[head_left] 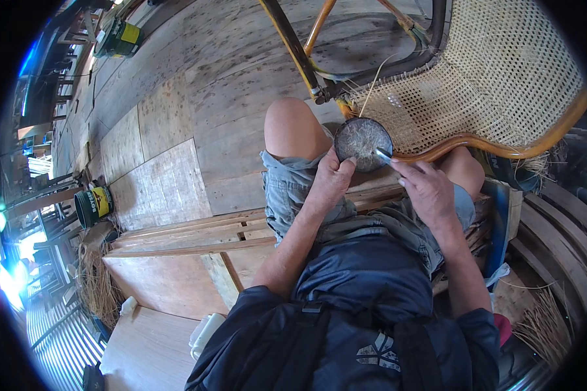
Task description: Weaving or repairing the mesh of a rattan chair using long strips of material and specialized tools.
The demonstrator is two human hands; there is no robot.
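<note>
In front of my knees, my left hand (336, 171) grips the near left rim of a round dark bowl (359, 140), its thumb over the edge. The bowl's inside is greyish and rough, with fibre-like flecks. My right hand (427, 189) is closed round a small tool with a pale, shiny end (383, 156), which points into the bowl at its right side. Most of this tool is hidden by the fingers, so its kind cannot be told. Just beyond the bowl is a chair with a woven cane seat (430, 107); a thin cane strand (376, 83) sticks up behind the bowl.
The chair's curved brown frame (502, 148) runs close to my right knee. Wooden boards (169, 280) lie left of my legs. Green buckets (92, 206) stand farther left on the plywood floor (166, 186). Bundled strips (544, 329) lie at the lower right.
</note>
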